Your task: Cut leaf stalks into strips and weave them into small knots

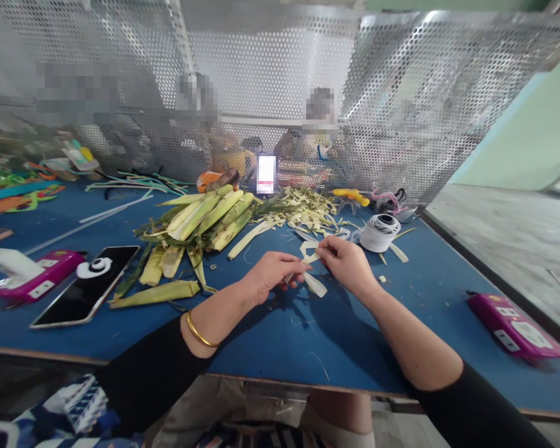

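Over the middle of the blue table [270, 336], my left hand [280, 272] pinches a pale strip of corn husk [316, 286], whose broad end hangs below the fingers. My right hand [345, 260] is closed on the upper part of the same strip, which bends into a small loop between the two hands. Fingertips partly hide how it is folded. Just beyond my right hand stands a spool of white thread [377, 235]. A pile of green-yellow corn husks [205, 218] lies to the left, with a heap of shredded husk [305, 208] behind the hands.
A black phone [91, 289] and a purple tissue pack [40, 274] lie at left, another purple pack [516, 326] at right. Colourful strips [18, 193] fill the far left. A lit phone [266, 173] stands against the perforated metal screen [280, 56], with people behind it.
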Tool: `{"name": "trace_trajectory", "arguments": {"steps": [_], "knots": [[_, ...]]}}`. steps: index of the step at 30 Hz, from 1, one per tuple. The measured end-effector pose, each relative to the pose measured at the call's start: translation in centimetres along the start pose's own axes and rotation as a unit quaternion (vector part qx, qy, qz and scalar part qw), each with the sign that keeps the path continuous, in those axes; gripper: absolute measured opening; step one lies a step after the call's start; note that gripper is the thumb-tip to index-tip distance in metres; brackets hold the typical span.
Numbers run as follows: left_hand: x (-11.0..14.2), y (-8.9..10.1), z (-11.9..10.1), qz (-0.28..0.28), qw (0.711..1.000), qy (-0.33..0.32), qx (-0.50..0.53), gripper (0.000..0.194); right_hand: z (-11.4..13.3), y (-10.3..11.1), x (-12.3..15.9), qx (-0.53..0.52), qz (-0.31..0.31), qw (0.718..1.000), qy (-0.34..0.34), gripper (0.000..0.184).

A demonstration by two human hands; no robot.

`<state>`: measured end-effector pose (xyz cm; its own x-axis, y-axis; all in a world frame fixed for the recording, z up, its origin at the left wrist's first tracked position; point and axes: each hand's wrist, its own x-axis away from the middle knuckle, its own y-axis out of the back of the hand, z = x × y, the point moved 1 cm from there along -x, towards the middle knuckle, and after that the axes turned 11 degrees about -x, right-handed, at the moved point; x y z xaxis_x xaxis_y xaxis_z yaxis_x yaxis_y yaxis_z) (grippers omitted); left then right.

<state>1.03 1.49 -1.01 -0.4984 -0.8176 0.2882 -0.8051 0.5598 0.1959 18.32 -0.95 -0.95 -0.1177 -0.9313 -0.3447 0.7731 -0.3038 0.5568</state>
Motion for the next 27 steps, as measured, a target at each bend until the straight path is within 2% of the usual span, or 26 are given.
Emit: {"name": "trace_trajectory", "arguments": {"steps": [3,5,8,10,12,18,22,27], "knots": [[-0.1,0.1,0.2,-0.011,0.999,0.015,0.042,0.029,0.6,0.4,0.3,0.061,-0.081,0.99,0.101,0.015],[-0.1,0.1,0.3,-0.006,0.996,0.022,0.083,0.028,1.5,0.7,0.7,0.068,-0.097,0.972,0.203,0.016],[-0.2,0.1,0.3,0.011,0.988,0.033,0.153,0.023,2.9,0.4,1.7,0.109,-0.009,0.925,0.364,0.017],[-0.3,0.1,0.3,0.013,0.979,0.043,0.199,0.019,3.4,-0.2,2.2,0.16,0.059,0.888,0.428,0.02],[-0.3,0.1,0.2,0.01,0.972,0.049,0.229,0.015,3.4,-0.8,2.4,0.205,0.088,0.867,0.446,0.022],[-0.3,0.2,-0.1,0.012,0.966,0.051,0.254,0.002,2.9,-1.2,2.1,0.266,0.096,0.852,0.441,0.023],[-0.4,0.2,-0.1,0.02,0.961,0.043,0.272,0.008,2.9,-1.1,2.0,0.276,0.119,0.847,0.437,0.021],[-0.6,0.1,0.2,0.037,0.954,0.037,0.294,0.009,2.8,-1.2,1.9,0.299,0.094,0.838,0.446,0.025]]}}
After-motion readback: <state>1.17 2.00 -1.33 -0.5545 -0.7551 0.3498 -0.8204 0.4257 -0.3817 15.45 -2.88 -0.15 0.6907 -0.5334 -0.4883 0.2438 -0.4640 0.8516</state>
